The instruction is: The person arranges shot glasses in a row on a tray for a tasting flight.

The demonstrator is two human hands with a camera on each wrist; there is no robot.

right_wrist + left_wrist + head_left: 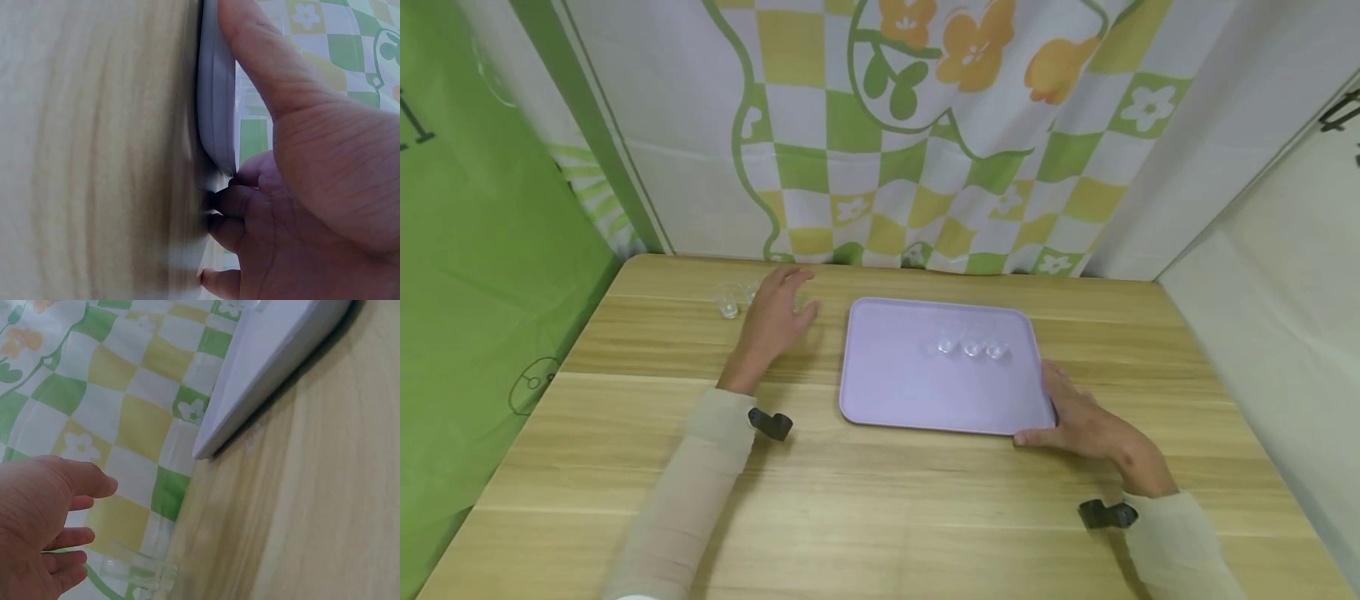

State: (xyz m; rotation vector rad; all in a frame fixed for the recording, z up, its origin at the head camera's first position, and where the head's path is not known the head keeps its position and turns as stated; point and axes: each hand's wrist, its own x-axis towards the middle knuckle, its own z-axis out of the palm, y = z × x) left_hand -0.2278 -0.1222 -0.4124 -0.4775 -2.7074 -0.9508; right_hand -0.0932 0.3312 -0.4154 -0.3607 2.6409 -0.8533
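My left hand [772, 321] hovers over the far left of the table, thumb and fingers spread with nothing between them. Close by stand small clear glasses: one [728, 307] left of the hand and another [751, 293] partly hidden behind it. The left wrist view shows a clear glass [137, 569] just beyond the fingertips of the left hand [44, 525]. A lilac tray [895, 375] lies flat, carrying three small clear glasses [972, 346] in a row. My right hand [1082, 417] holds its near right corner, thumb along the front edge and fingers along the right side.
The wooden table [865, 508] ends at the back against a checked, flowered curtain [910, 183]. A green cloth [490, 292] hangs on the left and a white one [1270, 250] on the right. Each wrist bears a small black device [771, 423].
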